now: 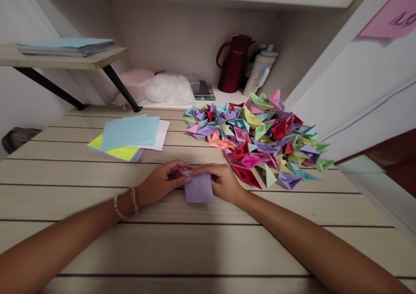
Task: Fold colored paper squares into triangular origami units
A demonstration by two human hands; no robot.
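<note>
A small purple square of folded paper [199,189] is held just above the slatted table, between my two hands. My left hand [164,179] pinches its upper left corner between thumb and fingers. On the other side, my right hand [225,181] grips the upper right edge, its index finger lying along the top. The paper's back and some of my fingertips are hidden. Close by on the right lies a big heap of folded paper boats [260,142] in many colours. To the left rests a loose stack of coloured sheets [130,132], light blue on top.
A small raised shelf [97,62] on black legs stands at the left, bearing more paper sheets [65,46]. Behind the table are a dark red jug [234,66], a tumbler [260,70], a white plastic bag [170,89] and a pink container [134,79]. A pink note [391,16] hangs at right.
</note>
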